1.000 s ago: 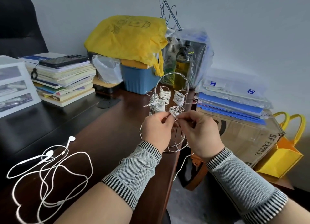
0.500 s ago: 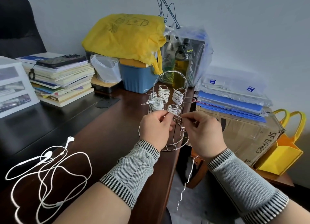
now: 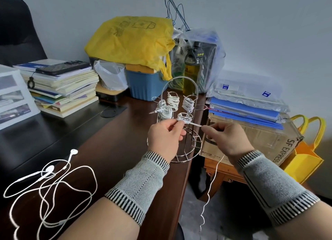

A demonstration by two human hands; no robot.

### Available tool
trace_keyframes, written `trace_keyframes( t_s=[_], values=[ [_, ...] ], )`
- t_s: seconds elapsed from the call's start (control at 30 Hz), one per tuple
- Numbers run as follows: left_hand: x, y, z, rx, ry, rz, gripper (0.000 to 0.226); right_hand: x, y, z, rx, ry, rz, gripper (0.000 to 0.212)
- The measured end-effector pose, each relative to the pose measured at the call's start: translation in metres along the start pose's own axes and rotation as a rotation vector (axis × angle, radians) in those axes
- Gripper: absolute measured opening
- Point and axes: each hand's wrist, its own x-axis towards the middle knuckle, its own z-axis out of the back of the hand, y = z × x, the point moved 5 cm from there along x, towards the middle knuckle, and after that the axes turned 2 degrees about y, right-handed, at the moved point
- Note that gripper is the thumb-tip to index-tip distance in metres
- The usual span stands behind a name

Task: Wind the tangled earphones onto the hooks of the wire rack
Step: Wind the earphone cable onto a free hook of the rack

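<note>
While both hands are pinching the cord (image 3: 195, 124), the half-wound hook (image 3: 185, 116) is sitting at 10 o'clock from the right hand (image 3: 226, 137), nearer the left hand (image 3: 166, 137).

Both hands, left hand (image 3: 166, 138) and right hand (image 3: 227, 138), apparently pinch an earphone cord (image 3: 195, 124) at the wire rack (image 3: 179, 117).

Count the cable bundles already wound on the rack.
4, possibly more hidden: front left, back middle, right, and a small one being wound at the front on the rack.
</note>
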Motion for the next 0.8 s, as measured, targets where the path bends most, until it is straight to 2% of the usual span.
trace_keyframes(
  t_s=[0.13,0.17,0.23,0.27,0.33,0.4,0.53,0.67,0.8],
  values=[
    [-0.001,0.0,0.0,-0.004,-0.013,0.003,0.014,0.001,0.0,0.012,0.188,0.17,-0.077,0.049],
    [-0.001,0.0,0.001,0.001,-0.019,0.003,0.014,0.002,0.0,0.016,0.255,0.212,-0.106,0.045],
    [-0.001,0.001,0.001,0.009,-0.029,0.001,0.016,0.004,0.003,0.023,0.3,0.273,-0.142,0.023],
    [0.0,0.001,0.001,0.01,-0.031,0.0,0.017,0.005,0.007,0.026,0.242,0.274,-0.132,0.014],
    [0.0,0.001,0.001,0.007,-0.031,0.002,0.017,0.006,0.022,0.033,-0.068,0.217,-0.026,0.01],
    [0.0,0.0,0.0,-0.001,-0.032,0.007,0.016,0.007,0.049,0.032,-0.445,0.108,0.16,0.012],
    [0.0,0.001,-0.001,-0.032,-0.025,0.031,0.014,0.015,0.098,0.009,-0.817,-0.04,0.39,0.018],
    [-0.001,0.001,-0.002,-0.059,0.002,0.034,0.012,0.032,0.115,-0.019,-0.869,-0.046,0.376,0.016],
    [-0.001,0.002,-0.001,-0.088,0.011,0.044,0.023,0.032,0.119,-0.044,-0.8,0.103,0.345,0.017]
  ],
)
